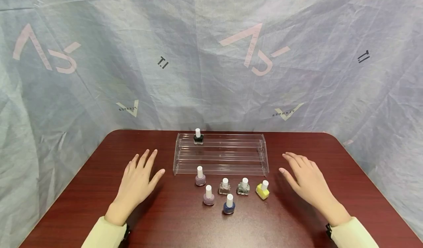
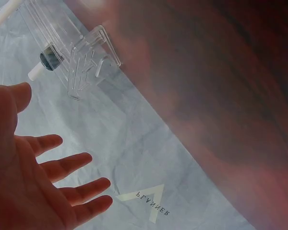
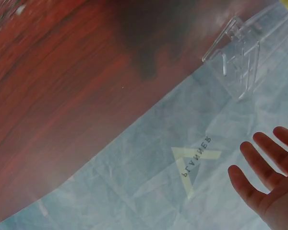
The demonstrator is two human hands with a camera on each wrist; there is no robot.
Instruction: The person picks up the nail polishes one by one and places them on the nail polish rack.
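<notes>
My left hand (image 1: pixel 137 182) is spread palm-down over the table, left of a clear tiered rack (image 1: pixel 218 169), and holds nothing. On the other side my right hand (image 1: pixel 307 182) is just as spread out and bare, nearest a yellow nail polish bottle (image 1: pixel 262 191). A black nail polish bottle (image 1: pixel 198 138) stands on the rack's top tier, toward the left. In front of the rack are two mauve bottles (image 1: pixel 200 180) (image 1: pixel 209 198), a brownish glitter bottle (image 1: pixel 224 188), a silvery glitter bottle (image 1: pixel 243 188) and a dark blue bottle (image 1: pixel 229 206). All have white caps.
The dark red wooden table (image 1: pixel 178 226) has rounded far corners. Behind it and along both sides hangs a pale grey printed cloth (image 1: pixel 205 94), close to the table's far edge.
</notes>
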